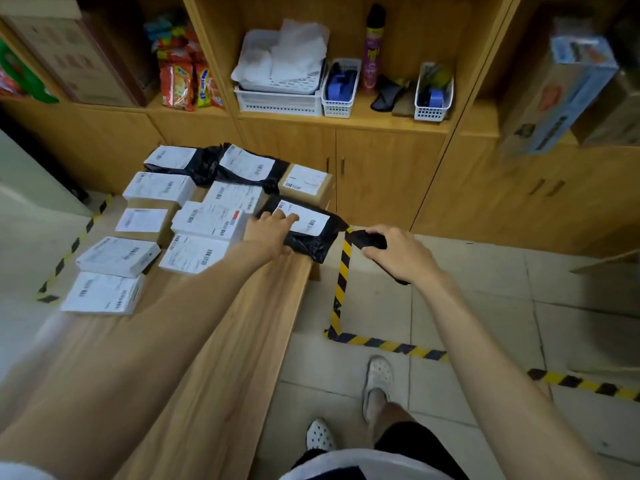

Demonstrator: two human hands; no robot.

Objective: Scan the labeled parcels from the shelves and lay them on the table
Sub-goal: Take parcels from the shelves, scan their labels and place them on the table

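Forearms reach over the table to a black bag parcel at its right edge.
Across the table's far half lie rows of laid parcels, labels up; the black bag parcel sits at the table's right edge, one corner hanging off. On it the left hand lies flat, fingers straight, reaching onto the label. Just off that edge the right hand is curled round the scanner. The bag looks soft, light and slick: best pressed flat or taken by its body, not by the loose film.
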